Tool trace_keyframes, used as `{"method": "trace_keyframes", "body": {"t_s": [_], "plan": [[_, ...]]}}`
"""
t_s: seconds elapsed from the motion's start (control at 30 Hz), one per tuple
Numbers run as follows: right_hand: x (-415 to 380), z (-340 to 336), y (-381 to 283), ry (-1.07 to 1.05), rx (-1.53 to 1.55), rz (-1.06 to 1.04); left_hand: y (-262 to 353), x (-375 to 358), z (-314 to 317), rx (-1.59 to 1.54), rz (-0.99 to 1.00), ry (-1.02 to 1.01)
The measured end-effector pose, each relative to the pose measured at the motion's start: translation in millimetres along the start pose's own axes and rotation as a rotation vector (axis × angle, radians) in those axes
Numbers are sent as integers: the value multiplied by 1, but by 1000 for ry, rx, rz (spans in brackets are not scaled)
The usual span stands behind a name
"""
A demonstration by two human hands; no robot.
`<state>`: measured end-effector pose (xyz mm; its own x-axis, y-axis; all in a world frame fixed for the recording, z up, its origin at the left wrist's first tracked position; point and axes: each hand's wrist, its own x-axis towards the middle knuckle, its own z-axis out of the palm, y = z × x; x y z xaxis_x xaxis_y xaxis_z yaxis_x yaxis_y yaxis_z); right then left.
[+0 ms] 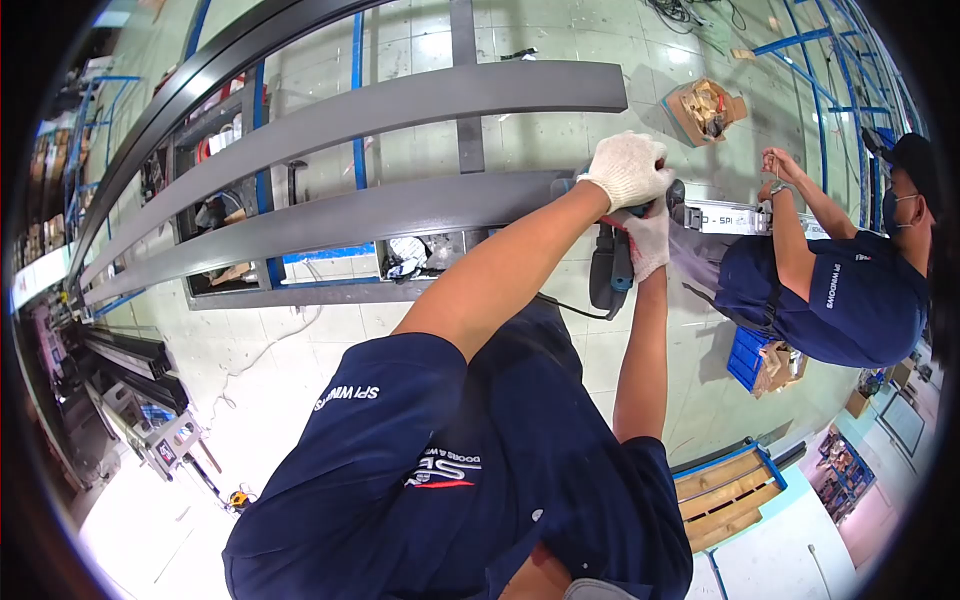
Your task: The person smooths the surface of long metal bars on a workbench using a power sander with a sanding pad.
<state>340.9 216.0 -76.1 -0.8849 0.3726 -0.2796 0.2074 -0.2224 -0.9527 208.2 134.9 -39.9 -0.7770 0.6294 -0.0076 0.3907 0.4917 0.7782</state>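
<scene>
My left hand [630, 172], in a white knit glove, is closed over the upper part of a dark teal and black power tool [611, 268]. Just below it, my right hand [650, 240], also gloved, with some red showing near the palm, wraps round the same tool. A black cord hangs from its lower end. The tool's head is largely hidden by my gloves, beside the right end of a curved grey metal bar [400, 215]. A second curved grey bar [420, 98] lies above it. Right of my hands is a silver rail [722, 217] with printed lettering.
A co-worker [840, 290] in navy bends at the right, both bare hands above the rail. On the floor are an open carton [704, 110] and a blue crate [748, 358]. A dark frame [340, 293] lies under the bars. Pallet slats [725, 495] show lower right.
</scene>
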Motion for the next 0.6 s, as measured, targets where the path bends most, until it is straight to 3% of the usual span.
{"method": "trace_keyframes", "body": {"t_s": [0.1, 0.2, 0.3, 0.33, 0.47, 0.5, 0.6], "plan": [[9, -1, 3, -49, 68, 49, -24, -16, -3, -106, -12, 104], [12, 33, 16, -76, -126, 16, -46, -42, -40, -182, -100, 90], [3, 105, -2, -205, -142, 33, -78, -85, -97, -396, -210, 109], [8, 126, 14, -226, -213, -56, -96, -102, -110, -449, -233, 181], [-14, 247, 53, -383, 223, 163, -169, -177, -178, -472, -316, 363], [-14, 276, 82, -372, -26, -13, -186, -199, -197, -513, -372, 392], [-34, 372, 93, -439, -197, -95, -233, -261, -259, -476, -487, 539]]}}
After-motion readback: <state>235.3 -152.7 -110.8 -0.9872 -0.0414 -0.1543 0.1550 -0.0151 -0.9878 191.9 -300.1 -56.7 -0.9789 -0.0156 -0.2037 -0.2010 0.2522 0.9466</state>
